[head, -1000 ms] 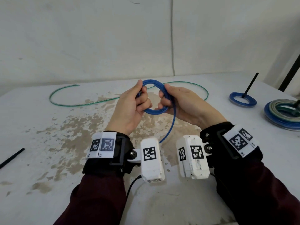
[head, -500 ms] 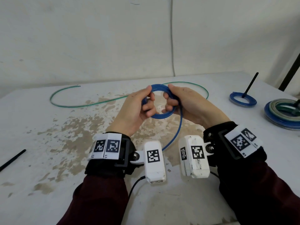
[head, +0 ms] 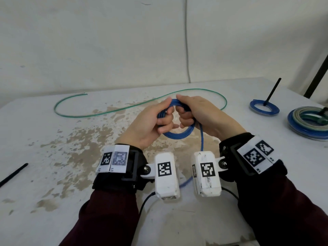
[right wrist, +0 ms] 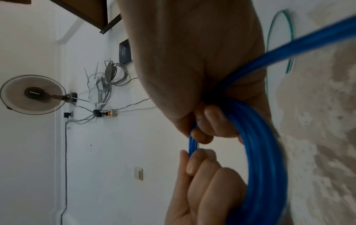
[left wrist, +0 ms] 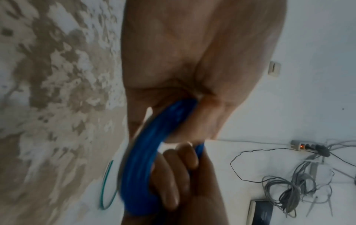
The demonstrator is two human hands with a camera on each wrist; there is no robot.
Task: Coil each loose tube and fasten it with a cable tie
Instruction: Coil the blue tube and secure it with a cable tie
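Both hands hold a small coil of blue tube (head: 178,134) above the middle of the stained table (head: 53,174). My left hand (head: 152,121) grips the coil's left side, fingers curled through the ring. My right hand (head: 197,112) grips the right side the same way. A loose tail of the blue tube (head: 201,139) hangs from the right hand toward me and passes between the wrist cameras. The wrist views show the blue coil (left wrist: 142,159) (right wrist: 260,152) packed as several turns inside the curled fingers. A long green tube (head: 124,108) lies uncoiled behind the hands.
A small tied blue coil (head: 264,109) with a black cable tie (head: 272,91) standing up from it lies at the right. A larger stack of blue and green coils (head: 308,123) sits at the right edge. Another black cable tie (head: 13,174) lies at the left edge.
The hands have drawn closer together on the coil and moved slightly right. The loose blue tail has shortened and now hangs more steeply from the right hand.
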